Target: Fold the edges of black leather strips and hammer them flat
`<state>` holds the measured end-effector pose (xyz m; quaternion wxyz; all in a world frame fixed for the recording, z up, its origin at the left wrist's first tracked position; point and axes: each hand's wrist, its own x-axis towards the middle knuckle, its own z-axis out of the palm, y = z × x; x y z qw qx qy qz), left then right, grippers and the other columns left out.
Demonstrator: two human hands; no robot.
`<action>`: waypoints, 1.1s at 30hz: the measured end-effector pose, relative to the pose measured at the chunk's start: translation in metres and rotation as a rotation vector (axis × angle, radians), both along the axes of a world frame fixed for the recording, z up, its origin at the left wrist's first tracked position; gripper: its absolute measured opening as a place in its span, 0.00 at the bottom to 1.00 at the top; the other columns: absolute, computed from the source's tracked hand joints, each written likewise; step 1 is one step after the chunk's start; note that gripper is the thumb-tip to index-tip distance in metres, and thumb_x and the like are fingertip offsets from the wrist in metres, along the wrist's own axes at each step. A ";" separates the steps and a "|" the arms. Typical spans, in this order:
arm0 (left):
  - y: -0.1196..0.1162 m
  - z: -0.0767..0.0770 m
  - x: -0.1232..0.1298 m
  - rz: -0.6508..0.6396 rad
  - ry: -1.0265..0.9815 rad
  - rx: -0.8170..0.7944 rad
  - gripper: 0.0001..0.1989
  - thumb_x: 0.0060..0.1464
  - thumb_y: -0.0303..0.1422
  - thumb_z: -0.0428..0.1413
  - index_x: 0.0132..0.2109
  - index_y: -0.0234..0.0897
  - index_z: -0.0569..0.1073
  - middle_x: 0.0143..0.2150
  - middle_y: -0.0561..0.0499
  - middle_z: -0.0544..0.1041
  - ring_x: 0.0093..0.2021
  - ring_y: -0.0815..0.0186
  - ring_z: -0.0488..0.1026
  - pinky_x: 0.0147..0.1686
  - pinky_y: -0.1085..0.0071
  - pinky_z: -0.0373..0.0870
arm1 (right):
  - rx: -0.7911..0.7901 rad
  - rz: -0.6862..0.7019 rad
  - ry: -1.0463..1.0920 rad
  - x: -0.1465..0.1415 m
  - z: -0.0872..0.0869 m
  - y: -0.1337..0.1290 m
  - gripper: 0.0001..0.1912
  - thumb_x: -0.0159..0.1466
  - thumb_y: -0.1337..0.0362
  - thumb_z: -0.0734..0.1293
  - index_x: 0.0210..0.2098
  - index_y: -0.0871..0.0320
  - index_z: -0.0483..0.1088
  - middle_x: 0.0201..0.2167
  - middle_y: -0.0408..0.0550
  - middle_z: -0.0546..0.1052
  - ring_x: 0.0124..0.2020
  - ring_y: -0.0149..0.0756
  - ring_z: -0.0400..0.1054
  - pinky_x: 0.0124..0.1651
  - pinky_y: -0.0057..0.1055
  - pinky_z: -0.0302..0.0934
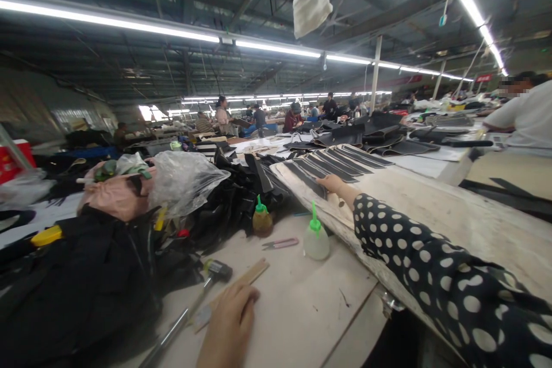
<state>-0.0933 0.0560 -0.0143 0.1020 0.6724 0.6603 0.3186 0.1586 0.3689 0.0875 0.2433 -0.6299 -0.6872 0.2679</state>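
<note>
At the bottom centre, my left hand (pixel 230 322) rests on the pale tabletop (pixel 297 305) with its fingers curled, beside a flat wooden strip (pixel 254 271) and a hammer (pixel 218 270); whether anything is inside it is hidden. My right hand (pixel 334 185), in a polka-dot sleeve, reaches out to the near end of a dark strip (pixel 306 175) on the pale board (pixel 414 195). Its fingertips are pressed on that strip. Several more dark strips (pixel 345 162) lie side by side on the board.
Two squeeze bottles with green tips (pixel 316 241) (pixel 262 221) and pink snips (pixel 282 243) stand or lie between my hands. Dark material (pixel 86 282), a pink bag (pixel 118 190) and clear plastic (pixel 183 181) are piled left. A person in white (pixel 528 115) is at right.
</note>
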 end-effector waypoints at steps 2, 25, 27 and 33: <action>-0.001 0.001 0.002 0.003 0.004 0.002 0.10 0.55 0.29 0.45 0.34 0.40 0.72 0.38 0.48 0.74 0.43 0.59 0.69 0.45 0.61 0.65 | -0.037 -0.060 0.036 -0.004 -0.001 0.001 0.29 0.55 0.43 0.64 0.39 0.65 0.69 0.27 0.54 0.72 0.25 0.37 0.66 0.22 0.31 0.63; -0.005 0.005 0.005 -0.005 0.062 0.114 0.11 0.54 0.25 0.43 0.36 0.37 0.70 0.37 0.47 0.73 0.40 0.60 0.69 0.41 0.62 0.66 | 0.258 0.814 0.696 -0.106 0.178 -0.121 0.25 0.52 0.75 0.62 0.50 0.62 0.61 0.34 0.45 0.68 0.35 0.33 0.66 0.46 0.41 0.62; -0.007 0.007 0.007 0.010 0.089 0.173 0.11 0.55 0.25 0.44 0.38 0.37 0.70 0.38 0.46 0.73 0.41 0.60 0.69 0.43 0.62 0.65 | 0.169 0.922 0.675 -0.105 0.169 -0.153 0.24 0.53 0.74 0.63 0.50 0.63 0.62 0.33 0.46 0.68 0.36 0.35 0.66 0.47 0.43 0.62; -0.017 0.009 0.016 -0.061 -0.015 0.272 0.14 0.54 0.25 0.45 0.46 0.37 0.69 0.43 0.45 0.73 0.45 0.61 0.69 0.48 0.61 0.64 | -0.007 1.216 0.660 -0.094 0.132 -0.235 0.25 0.54 0.72 0.63 0.52 0.60 0.62 0.37 0.45 0.69 0.39 0.33 0.65 0.49 0.37 0.61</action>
